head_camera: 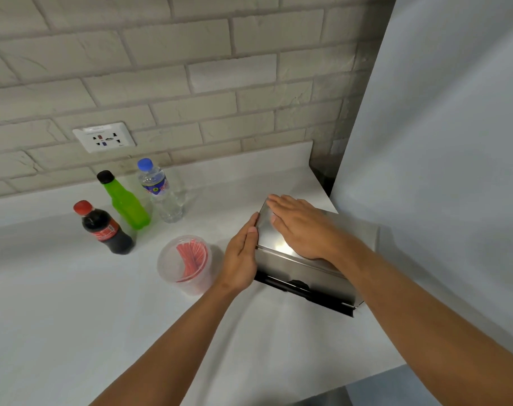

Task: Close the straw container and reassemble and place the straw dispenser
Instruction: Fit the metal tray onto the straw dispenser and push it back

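Observation:
A stainless steel straw dispenser (305, 273) stands on the white counter at the right, its lid down and a black slot along its front bottom. My right hand (303, 227) lies flat, palm down, on the lid. My left hand (242, 256) presses flat against the dispenser's left end, fingers straight. A clear round plastic straw container (183, 266) with red straws inside stands just left of my left hand; I cannot tell whether a lid is on it.
Three bottles stand at the back left: a cola bottle (105, 228), a green bottle (126, 200) and a water bottle (161, 191). A wall socket (104, 137) sits in the brick wall. A pale wall panel (439, 171) rises right of the dispenser.

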The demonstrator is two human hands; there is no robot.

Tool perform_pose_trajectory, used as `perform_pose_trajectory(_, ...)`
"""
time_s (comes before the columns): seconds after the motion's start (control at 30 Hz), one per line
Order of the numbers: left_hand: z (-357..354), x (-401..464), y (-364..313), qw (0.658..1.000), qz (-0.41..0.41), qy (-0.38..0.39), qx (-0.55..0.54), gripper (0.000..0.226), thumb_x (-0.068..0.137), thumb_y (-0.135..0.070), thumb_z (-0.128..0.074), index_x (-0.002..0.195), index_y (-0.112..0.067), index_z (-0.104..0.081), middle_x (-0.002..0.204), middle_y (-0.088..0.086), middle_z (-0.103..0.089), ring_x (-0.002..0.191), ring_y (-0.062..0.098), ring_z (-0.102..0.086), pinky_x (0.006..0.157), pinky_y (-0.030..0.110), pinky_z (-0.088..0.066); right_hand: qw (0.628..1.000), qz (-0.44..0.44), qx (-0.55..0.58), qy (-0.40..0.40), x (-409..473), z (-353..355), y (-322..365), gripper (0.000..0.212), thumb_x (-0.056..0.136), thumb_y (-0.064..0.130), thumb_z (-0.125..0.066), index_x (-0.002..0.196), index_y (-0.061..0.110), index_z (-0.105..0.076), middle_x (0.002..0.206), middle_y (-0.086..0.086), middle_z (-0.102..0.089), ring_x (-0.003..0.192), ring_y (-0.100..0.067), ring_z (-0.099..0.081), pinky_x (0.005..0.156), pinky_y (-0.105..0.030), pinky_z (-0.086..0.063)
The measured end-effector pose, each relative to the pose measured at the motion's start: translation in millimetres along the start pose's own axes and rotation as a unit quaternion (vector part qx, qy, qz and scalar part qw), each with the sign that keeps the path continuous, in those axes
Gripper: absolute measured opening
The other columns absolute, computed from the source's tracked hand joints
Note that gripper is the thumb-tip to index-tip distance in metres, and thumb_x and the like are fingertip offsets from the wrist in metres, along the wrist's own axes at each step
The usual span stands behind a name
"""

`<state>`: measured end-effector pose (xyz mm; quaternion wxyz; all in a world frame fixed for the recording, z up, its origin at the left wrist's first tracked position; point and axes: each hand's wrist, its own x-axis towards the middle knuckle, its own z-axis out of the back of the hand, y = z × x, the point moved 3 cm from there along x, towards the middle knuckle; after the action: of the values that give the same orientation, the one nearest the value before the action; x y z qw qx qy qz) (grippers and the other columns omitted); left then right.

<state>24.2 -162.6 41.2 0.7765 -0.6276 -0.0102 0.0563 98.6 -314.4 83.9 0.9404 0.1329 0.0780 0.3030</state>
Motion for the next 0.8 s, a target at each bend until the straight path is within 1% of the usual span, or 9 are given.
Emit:
perform_pose_trajectory(0.13,-0.2,2.3,2.1,1.000,-0.002,0.005,0.009,0.045,0.115,-0.026,-0.035,0.158,-0.014,-0.040,0.154,-0.014,-0.042,0.141,-0.005,-0.036,0.102,-0.007,-0.025,1.000,0.002,0.001,0.002,-2.0,0.4,-1.4,0.057,0.111,0.039,-0.019,0.163,0.014,-0.020,0.172,-0.003,-0.018,0.158,-0.020,-0.017,0.124,-0.036,-0.011)
perform_pose_trajectory(0.23,0.3,2.1,3.6,1.000,-0.009,0.012,0.021,0.045,0.115,-0.027,-0.034,0.158,-0.014,-0.039,0.152,-0.016,-0.041,0.132,-0.020,-0.039,0.102,-0.007,-0.024,1.000,0.004,0.008,-0.011,-4.6,2.0,3.0,0.056,0.111,0.038,-0.021,0.162,0.015,-0.023,0.171,-0.002,-0.021,0.157,-0.019,-0.020,0.124,-0.036,-0.014)
perform_pose_trajectory(0.27,0.1,2.4,4.6,1.000,-0.012,0.015,0.025,0.046,0.115,-0.027,-0.034,0.158,-0.014,-0.039,0.152,-0.016,-0.041,0.127,-0.030,-0.039,0.102,-0.007,-0.024,1.000,0.002,0.015,-0.025,-7.1,3.9,5.1,0.055,0.111,0.037,-0.024,0.161,0.015,-0.027,0.170,-0.001,-0.025,0.156,-0.019,-0.023,0.124,-0.035,-0.016)
perform_pose_trajectory(0.33,-0.4,2.8,6.7,0.999,-0.014,0.021,0.030,0.046,0.115,-0.028,-0.033,0.159,-0.014,-0.038,0.152,-0.016,-0.041,0.120,-0.039,-0.035,0.102,-0.007,-0.024,0.996,0.004,0.038,-0.078,-14.4,9.2,9.2,0.049,0.110,0.032,-0.037,0.155,0.013,-0.043,0.163,-0.004,-0.041,0.150,-0.022,-0.036,0.119,-0.031,-0.023)
perform_pose_trajectory(0.4,0.7,3.2,8.1,0.999,-0.013,0.022,0.028,0.046,0.115,-0.028,-0.033,0.159,-0.014,-0.038,0.153,-0.016,-0.041,0.119,-0.040,-0.034,0.101,-0.007,-0.024,0.988,0.007,0.068,-0.136,-24.5,15.3,13.5,0.040,0.105,0.022,-0.052,0.141,0.008,-0.060,0.149,-0.009,-0.059,0.139,-0.028,-0.051,0.114,-0.031,-0.031)
perform_pose_trajectory(0.5,0.9,4.2,10.2,0.999,-0.012,0.021,0.025,0.046,0.115,-0.028,-0.033,0.158,-0.014,-0.039,0.152,-0.016,-0.044,0.120,-0.038,-0.038,0.099,-0.007,-0.027,0.983,-0.019,0.090,-0.159,-47.0,19.9,10.1,0.033,0.100,0.016,-0.061,0.131,0.005,-0.068,0.139,-0.010,-0.067,0.131,-0.031,-0.056,0.113,-0.038,-0.036)
perform_pose_trajectory(0.6,1.2,4.3,11.7,1.000,-0.007,0.016,0.019,0.046,0.115,-0.028,-0.034,0.159,-0.015,-0.040,0.152,-0.014,-0.046,0.119,-0.037,-0.039,0.099,-0.007,-0.028,0.983,-0.077,0.081,-0.147,-77.7,18.0,-2.9,0.035,0.100,0.020,-0.063,0.133,0.009,-0.067,0.146,-0.009,-0.060,0.141,-0.035,-0.045,0.116,-0.051,-0.030)
perform_pose_trajectory(0.7,2.0,4.1,12.2,1.000,0.001,0.013,0.017,0.046,0.115,-0.029,-0.034,0.159,-0.017,-0.040,0.154,-0.014,-0.045,0.118,-0.037,-0.039,0.098,-0.008,-0.027,0.964,-0.154,0.080,-0.201,-115.7,14.7,-18.8,0.045,0.097,0.024,-0.069,0.140,0.014,-0.062,0.161,-0.012,-0.043,0.152,-0.041,-0.027,0.121,-0.052,-0.021)
perform_pose_trajectory(0.8,1.8,2.4,9.3,1.000,0.006,0.007,0.016,0.046,0.115,-0.030,-0.034,0.159,-0.019,-0.039,0.155,-0.015,-0.045,0.122,-0.032,-0.040,0.100,-0.007,-0.026,0.930,-0.244,0.142,-0.234,-149.9,6.3,-30.8,0.062,0.097,0.032,-0.068,0.153,0.018,-0.045,0.169,-0.010,-0.023,0.157,-0.033,-0.016,0.124,-0.048,-0.022)
